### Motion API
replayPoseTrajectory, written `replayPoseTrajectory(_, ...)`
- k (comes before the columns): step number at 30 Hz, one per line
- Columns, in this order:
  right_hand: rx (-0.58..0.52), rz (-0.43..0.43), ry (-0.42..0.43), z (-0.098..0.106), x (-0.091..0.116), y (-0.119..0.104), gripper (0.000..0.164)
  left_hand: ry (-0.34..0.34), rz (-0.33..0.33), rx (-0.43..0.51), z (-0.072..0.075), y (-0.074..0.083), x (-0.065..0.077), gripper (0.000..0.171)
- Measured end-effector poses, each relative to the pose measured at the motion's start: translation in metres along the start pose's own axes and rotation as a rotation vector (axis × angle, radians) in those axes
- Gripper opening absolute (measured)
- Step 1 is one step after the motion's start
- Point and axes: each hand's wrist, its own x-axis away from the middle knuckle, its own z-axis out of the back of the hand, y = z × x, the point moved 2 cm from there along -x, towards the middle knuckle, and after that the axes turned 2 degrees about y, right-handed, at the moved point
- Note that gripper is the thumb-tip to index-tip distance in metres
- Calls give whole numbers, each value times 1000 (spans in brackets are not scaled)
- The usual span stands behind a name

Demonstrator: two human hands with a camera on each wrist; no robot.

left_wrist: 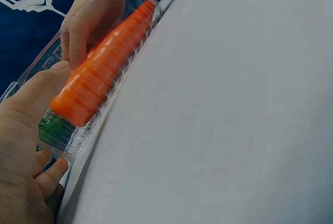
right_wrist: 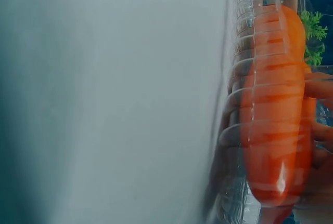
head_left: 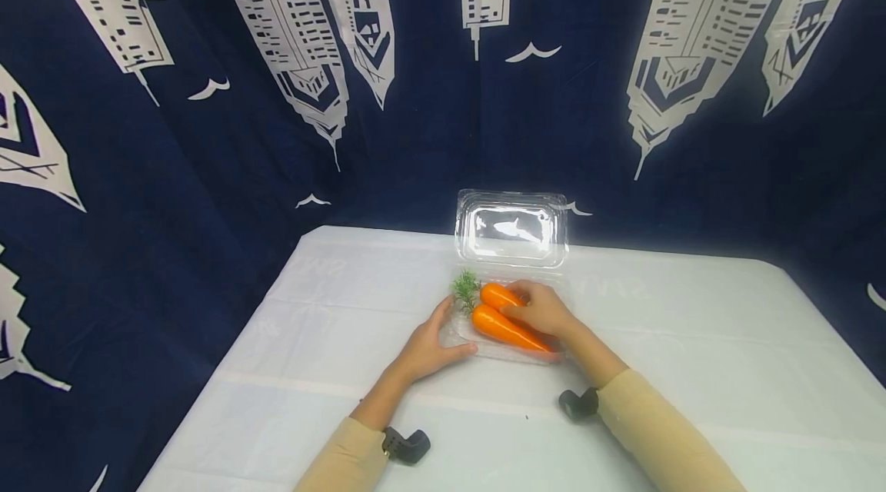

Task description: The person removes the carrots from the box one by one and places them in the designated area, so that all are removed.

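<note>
Two orange carrots (head_left: 511, 329) lie side by side in a clear plastic clamshell container (head_left: 484, 351), with green leafy tops (head_left: 466, 288) at their left end. My right hand (head_left: 545, 310) reaches into the container from the right and holds the rear carrot (head_left: 500, 296) between thumb and fingers. Around the container's left end my left hand (head_left: 425, 350) spreads its thumb and fingers, touching the rim. From the left wrist, the front carrot (left_wrist: 104, 65) shows through the ribbed wall, the right hand (left_wrist: 93, 21) behind it. The right fingers' tips are partly hidden behind the carrots.
The container's hinged lid (head_left: 512, 229) stands raised at the back, near the table's far edge. White sheeting covers the table (head_left: 332, 307). Behind it hangs a dark blue curtain (head_left: 429, 146) printed with white buildings. Dark wrist devices (head_left: 407, 446) sit on both arms.
</note>
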Motion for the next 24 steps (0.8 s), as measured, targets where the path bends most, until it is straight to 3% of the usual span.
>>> replayPoseTrajectory(24, -128, -8, 143, 7, 5, -1, 46, 0, 11, 9, 0, 0, -1, 99)
